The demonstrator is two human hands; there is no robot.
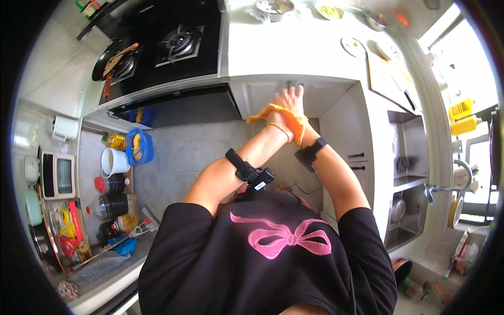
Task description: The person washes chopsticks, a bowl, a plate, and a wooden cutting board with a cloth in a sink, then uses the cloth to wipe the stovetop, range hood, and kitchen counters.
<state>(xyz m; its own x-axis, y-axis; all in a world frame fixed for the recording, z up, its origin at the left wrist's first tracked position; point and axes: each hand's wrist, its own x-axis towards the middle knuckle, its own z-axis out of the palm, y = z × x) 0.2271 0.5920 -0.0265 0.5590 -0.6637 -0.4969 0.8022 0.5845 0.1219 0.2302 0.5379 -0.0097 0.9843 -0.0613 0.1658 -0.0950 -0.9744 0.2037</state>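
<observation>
An orange cloth lies bunched around my crossed hands, in front of the white base cabinet door. My left hand, with a thin band at its wrist, presses against the cloth; its fingers are largely hidden. The extended fingers of what appears to be my right hand show beyond the cloth, apart and with nothing seen in them. Where the hands overlap, the boundary between them is hard to make out. Black straps with devices sit on both forearms.
A black gas hob with a wok is at upper left. Right are a cutting board, a knife and a steel sink. A blue basket, white bucket and bottles stand left.
</observation>
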